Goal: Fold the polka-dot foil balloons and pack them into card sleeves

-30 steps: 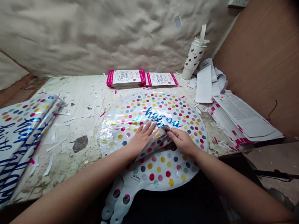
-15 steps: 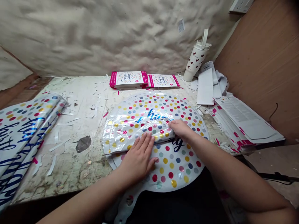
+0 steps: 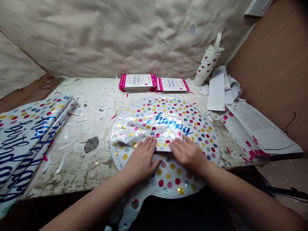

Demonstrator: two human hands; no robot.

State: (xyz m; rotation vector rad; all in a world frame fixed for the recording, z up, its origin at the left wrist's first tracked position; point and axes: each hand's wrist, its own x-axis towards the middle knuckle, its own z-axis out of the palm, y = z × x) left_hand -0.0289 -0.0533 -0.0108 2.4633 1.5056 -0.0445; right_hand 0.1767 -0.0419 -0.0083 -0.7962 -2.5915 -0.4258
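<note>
A round foil balloon (image 3: 202, 141) with coloured dots and the blue word "happy" lies flat before me, apparently atop others like it; its pale tail (image 3: 131, 210) hangs over the table edge. Across its middle rests a folded strip of dotted foil (image 3: 161, 141). My left hand (image 3: 141, 160) lies flat on the strip's lower edge, fingers stretched and thumb apart. On the strip's right end presses my right hand (image 3: 189, 155), palm down, fingers laid over the foil. Whether the strip is a separate balloon or part of the one beneath, I cannot tell.
At left, folded dotted balloons (image 3: 31, 141) hang over the edge. Pink-and-white printed packets (image 3: 138, 81) are stacked at the back. A white tumbler with hearts (image 3: 207, 65) stands back right, beside paper sheets (image 3: 216, 93) and stacked cards (image 3: 260, 128). Paper scraps litter the table (image 3: 79, 173).
My right hand has gone from pinching the folded foil's upper right edge to pressing down on it. The fold sits lower, showing more of "happy". My left hand stays flat; the view has shifted slightly.
</note>
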